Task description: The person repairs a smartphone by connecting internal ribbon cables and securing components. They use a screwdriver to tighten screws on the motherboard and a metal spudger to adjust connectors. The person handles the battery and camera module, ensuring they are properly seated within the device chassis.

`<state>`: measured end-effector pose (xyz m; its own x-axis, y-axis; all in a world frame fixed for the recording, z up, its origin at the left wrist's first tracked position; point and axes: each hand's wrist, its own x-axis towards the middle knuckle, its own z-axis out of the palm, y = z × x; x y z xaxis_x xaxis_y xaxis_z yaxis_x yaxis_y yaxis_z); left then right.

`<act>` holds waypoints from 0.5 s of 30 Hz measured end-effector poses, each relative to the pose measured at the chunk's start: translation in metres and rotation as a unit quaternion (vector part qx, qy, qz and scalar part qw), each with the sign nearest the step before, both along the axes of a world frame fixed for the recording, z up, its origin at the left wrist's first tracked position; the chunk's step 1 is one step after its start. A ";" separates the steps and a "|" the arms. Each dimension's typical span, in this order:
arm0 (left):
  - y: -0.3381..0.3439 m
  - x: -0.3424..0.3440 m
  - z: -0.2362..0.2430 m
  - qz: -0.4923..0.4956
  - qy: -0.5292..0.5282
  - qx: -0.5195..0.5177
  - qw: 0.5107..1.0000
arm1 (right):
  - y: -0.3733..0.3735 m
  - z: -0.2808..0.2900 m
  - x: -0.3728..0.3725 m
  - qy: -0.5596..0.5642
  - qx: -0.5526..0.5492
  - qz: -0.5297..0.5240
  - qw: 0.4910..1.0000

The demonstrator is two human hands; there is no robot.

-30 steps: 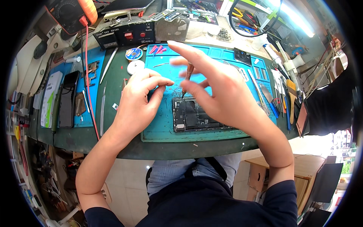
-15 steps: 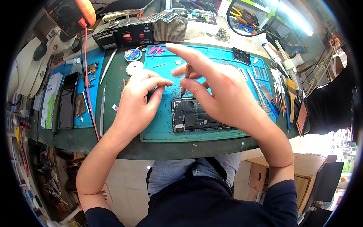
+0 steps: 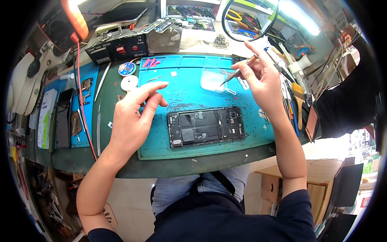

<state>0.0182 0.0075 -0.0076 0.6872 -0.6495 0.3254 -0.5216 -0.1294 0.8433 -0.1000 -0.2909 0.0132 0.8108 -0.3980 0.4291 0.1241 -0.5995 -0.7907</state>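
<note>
On the blue mat [image 3: 185, 90] lies an opened phone [image 3: 205, 127] with its back cover off, showing the dark battery area and camera block. My right hand [image 3: 264, 82] holds a slim precision screwdriver [image 3: 236, 73] between thumb and fingers. Its dark tip slants down to the left over a small clear plastic box [image 3: 213, 82]; whether it touches anything inside cannot be made out. My left hand [image 3: 133, 115] hovers left of the phone, index finger stretched and thumb apart from it, with nothing visible between them.
Left of the mat are solder spools [image 3: 129, 83], tweezers [image 3: 98, 133] and another phone [image 3: 64, 119]. A red multimeter lead [image 3: 82, 101] hangs beside them. A black power unit [image 3: 119, 49] stands behind. Brushes [image 3: 298, 97] and several tools lie at the right.
My right hand has lifted the screwdriver off the phone and moved right, toward the clear box, uncovering the phone's camera end. The whole view has shifted slightly; my left hand's index finger is straighter.
</note>
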 end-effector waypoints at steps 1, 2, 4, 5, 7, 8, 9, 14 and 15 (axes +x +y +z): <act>0.000 0.000 0.001 0.001 0.006 0.002 1.000 | 0.000 -0.001 0.000 0.005 -0.009 0.004 1.000; 0.000 0.000 0.002 0.001 0.012 0.004 1.000 | 0.001 -0.001 0.000 0.010 -0.018 0.008 1.000; 0.000 0.001 0.002 0.003 0.000 0.004 1.000 | 0.003 -0.002 0.001 0.004 -0.006 0.017 1.000; -0.001 0.001 -0.001 0.003 -0.018 0.000 1.000 | 0.005 -0.001 0.001 -0.008 -0.003 0.017 1.000; -0.002 0.000 -0.001 -0.003 -0.060 0.003 0.998 | 0.013 0.005 0.002 -0.031 0.002 0.021 0.999; -0.004 -0.001 0.001 -0.011 -0.085 0.010 0.996 | 0.019 0.010 0.000 -0.022 -0.012 0.027 0.999; -0.007 -0.002 0.003 -0.019 -0.109 0.016 0.994 | 0.026 0.017 -0.003 -0.014 -0.027 0.033 0.999; -0.021 -0.012 0.008 -0.031 -0.177 0.001 0.984 | 0.060 0.033 -0.012 -0.015 -0.057 0.086 0.995; -0.021 -0.013 0.008 -0.031 -0.202 0.005 0.979 | 0.063 0.034 -0.012 -0.016 -0.061 0.093 0.994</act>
<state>0.0056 -0.0131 0.0009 0.4624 -0.6911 0.5555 -0.8197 -0.0943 0.5650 -0.1118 -0.2275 0.0475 0.8506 -0.1860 0.4918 0.2657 -0.6551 -0.7073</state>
